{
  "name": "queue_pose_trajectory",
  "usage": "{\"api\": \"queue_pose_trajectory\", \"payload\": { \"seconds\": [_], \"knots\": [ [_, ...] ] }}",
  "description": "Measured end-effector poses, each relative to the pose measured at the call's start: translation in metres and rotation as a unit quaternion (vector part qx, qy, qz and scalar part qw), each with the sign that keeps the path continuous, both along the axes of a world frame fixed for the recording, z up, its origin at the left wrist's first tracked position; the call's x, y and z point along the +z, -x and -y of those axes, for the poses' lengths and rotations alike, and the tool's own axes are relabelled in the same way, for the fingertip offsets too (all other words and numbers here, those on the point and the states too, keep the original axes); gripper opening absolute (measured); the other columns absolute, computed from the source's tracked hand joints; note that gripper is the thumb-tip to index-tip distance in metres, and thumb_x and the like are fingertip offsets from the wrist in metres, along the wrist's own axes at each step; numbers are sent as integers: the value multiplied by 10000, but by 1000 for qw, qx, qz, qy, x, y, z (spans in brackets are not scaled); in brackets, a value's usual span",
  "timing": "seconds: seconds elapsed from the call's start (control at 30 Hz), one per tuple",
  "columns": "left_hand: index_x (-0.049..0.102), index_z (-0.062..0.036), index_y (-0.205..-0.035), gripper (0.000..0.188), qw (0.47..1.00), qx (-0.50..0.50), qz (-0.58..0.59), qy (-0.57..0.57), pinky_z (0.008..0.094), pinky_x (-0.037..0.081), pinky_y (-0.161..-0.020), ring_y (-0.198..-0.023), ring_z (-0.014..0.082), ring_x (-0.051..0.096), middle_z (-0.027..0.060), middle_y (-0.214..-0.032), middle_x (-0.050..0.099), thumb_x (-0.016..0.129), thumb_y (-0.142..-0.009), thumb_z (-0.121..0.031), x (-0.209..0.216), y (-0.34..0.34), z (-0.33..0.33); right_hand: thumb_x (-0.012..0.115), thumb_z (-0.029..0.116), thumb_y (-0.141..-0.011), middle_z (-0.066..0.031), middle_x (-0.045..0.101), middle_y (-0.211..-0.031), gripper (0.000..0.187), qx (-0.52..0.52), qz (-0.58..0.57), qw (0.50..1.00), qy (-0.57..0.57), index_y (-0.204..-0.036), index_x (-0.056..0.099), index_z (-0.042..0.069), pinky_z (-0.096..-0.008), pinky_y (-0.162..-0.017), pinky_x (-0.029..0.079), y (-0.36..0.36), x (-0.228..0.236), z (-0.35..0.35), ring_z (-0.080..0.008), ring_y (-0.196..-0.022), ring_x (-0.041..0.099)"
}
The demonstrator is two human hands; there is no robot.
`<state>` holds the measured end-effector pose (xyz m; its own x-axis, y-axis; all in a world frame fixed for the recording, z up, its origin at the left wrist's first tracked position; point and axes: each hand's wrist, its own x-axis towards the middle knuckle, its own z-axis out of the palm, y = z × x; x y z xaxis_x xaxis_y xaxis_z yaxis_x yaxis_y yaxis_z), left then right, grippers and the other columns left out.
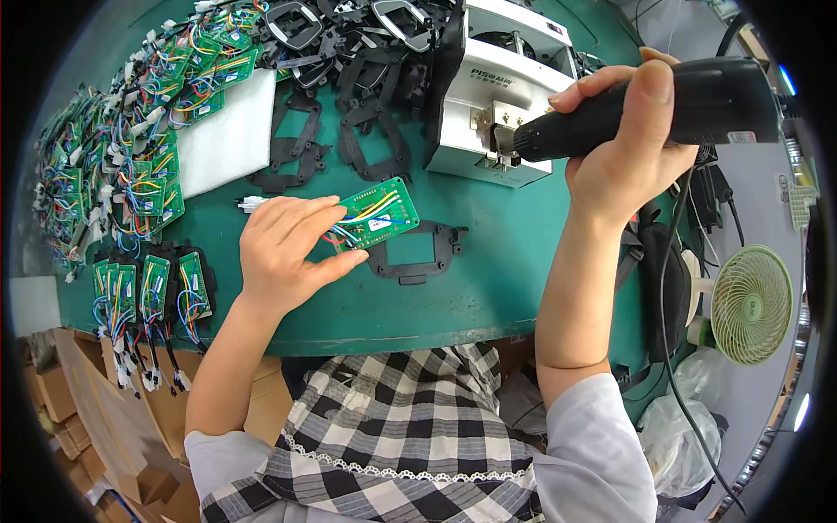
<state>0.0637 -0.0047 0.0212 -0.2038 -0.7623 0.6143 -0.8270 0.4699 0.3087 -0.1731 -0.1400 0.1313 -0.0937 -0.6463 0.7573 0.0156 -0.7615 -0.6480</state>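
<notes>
My left hand (283, 248) grips a green circuit board (403, 207) by its left end, thumb below and fingers above. Coloured wires cross the board, and a white connector (253, 203) pokes out behind the hand. A black plastic frame (449, 248) lies flat on the table beneath and beside the board. Wrapped in my right hand (632, 161) is a black electric screwdriver (719, 100), held almost level. Its tip points left into the metal outlet (504, 135) of a white box-shaped screw feeder (475, 91); whether it touches a screw there is hidden.
Wired circuit boards (144, 166) pile up at the left, partly beside a white foam sheet (231, 131). Assembled units (157, 283) line the table's left edge. Black frames (375, 135) are heaped at the back. A green fan (751, 305) and the screwdriver's cable (667, 349) are at right.
</notes>
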Motion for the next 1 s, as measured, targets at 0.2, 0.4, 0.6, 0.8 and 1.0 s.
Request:
{"api": "queue_pose_trajectory", "payload": {
  "seconds": [0.2,0.4,0.6,0.8,1.0],
  "knots": [
    [684,-82,-899,387,1000,-5,17,17,369,477,-814,-840,198,642,42,-966,696,814,-631,-330,3,4,0,614,368,-888,-146,577,-603,534,-25,4,1000,4,-1071,418,-94,-319,-448,502,-2,-2,-7,-217,-450,579],
    [681,-86,-891,367,999,-22,38,5,372,458,-844,-855,184,634,32,-975,691,794,-658,-345,-1,5,-3,613,401,-880,-158,570,-615,589,-63,39,997,-8,-1121,404,-94,-349,-461,523,2,-5,-6,-230,-461,573],
    [673,-80,-891,386,997,-62,47,-9,390,447,-866,-876,199,626,42,-997,689,811,-617,-315,-2,14,-3,620,419,-871,-155,580,-620,564,-17,34,999,-25,-1081,439,-71,-363,-468,526,5,-4,-2,-244,-465,578],
    [671,-89,-909,386,995,-73,58,-35,388,443,-880,-895,182,626,36,-1001,689,809,-630,-317,-5,24,-1,593,387,-897,-154,589,-628,495,-51,35,998,-23,-1070,466,-59,-353,-468,520,10,-9,-10,-236,-468,581],
    [669,-90,-923,388,993,-87,57,-50,393,435,-919,-922,177,627,36,-1011,688,802,-638,-317,-11,26,2,629,321,-895,-84,580,-589,390,5,40,995,-88,-993,502,-35,-259,-456,453,-8,-29,-18,-139,-465,561]
  ]
}}
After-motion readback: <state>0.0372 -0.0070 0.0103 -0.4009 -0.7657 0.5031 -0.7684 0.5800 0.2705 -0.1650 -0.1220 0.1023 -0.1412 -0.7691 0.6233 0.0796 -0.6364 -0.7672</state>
